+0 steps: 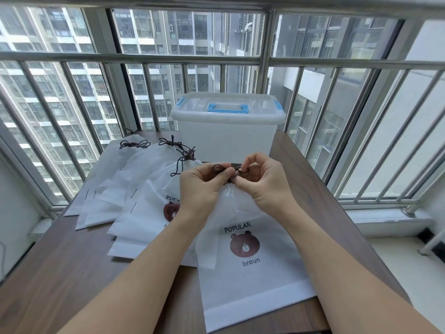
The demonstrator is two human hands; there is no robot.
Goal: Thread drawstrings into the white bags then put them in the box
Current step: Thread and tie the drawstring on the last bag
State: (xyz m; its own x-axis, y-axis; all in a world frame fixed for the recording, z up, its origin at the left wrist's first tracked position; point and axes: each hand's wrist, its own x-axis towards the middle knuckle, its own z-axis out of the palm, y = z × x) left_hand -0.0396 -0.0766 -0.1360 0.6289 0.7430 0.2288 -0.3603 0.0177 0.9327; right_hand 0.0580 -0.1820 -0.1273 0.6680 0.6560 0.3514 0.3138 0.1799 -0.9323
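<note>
while both hands pinch the dark drawstring (222, 170) at twelve o'clock of the front bag (250, 261) | left hand (202, 186), right hand (262, 182) clamped | probably knotting, view poor | keep tension even, bag mouth flat

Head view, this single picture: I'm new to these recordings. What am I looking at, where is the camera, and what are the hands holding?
No robot here: a camera worn on a person's head looks down at their bare hands. The left hand and right hand pinch a dark drawstring at the gathered top of a white bear-print bag. That bag lies on a wooden table. To its left, more white bags lie fanned out, cords at their tops. Behind stands a lidded translucent box with a blue handle, in front of a barred window.
</note>
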